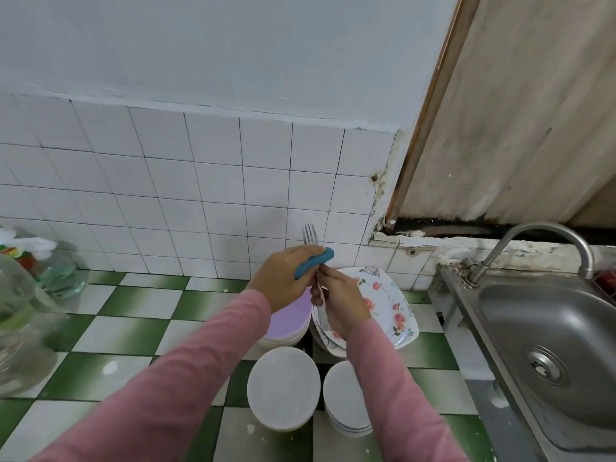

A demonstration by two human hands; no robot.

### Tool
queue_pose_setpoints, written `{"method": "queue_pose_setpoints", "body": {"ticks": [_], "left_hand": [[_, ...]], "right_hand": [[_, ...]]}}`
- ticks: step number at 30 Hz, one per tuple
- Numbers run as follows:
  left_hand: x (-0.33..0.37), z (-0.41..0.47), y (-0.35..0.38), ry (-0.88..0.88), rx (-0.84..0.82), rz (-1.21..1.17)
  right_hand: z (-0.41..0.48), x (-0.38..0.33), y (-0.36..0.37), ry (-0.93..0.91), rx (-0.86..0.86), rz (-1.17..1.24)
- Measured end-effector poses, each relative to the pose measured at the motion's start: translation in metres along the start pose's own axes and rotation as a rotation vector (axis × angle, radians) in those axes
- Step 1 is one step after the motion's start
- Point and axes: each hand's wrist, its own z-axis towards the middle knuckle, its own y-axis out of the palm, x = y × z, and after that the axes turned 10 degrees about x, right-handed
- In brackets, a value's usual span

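Note:
My left hand [286,278] grips a blue sponge [316,260] folded around the neck of a metal fork [310,234]. The fork's tines stick up above the sponge in front of the tiled wall. My right hand [340,301] holds the fork's handle lower down, fingers curled around it. Both hands hover above the stacked plates on the counter. Pink sleeves cover both arms.
A flowered square plate stack [390,305], a lilac plate stack [293,323] and two white plate stacks [283,388] [343,401] sit on the green-and-white checkered counter [133,315]. A steel sink [550,345] with a curved tap [540,235] is at right. Clear plastic bottles [20,315] stand at left.

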Motion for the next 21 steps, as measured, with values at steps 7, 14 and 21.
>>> {"method": "queue_pose_setpoints", "body": {"ticks": [7,14,21], "left_hand": [[0.004,0.002,-0.006,-0.579,0.396,-0.274],[0.012,0.007,-0.001,-0.331,0.419,-0.138],[0.010,0.019,0.003,-0.368,0.257,-0.092]], "right_hand": [[-0.001,0.004,-0.004,-0.038,0.118,0.019],[0.000,0.010,0.003,-0.201,0.137,-0.164],[-0.005,0.017,0.000,-0.247,0.159,-0.254]]}}
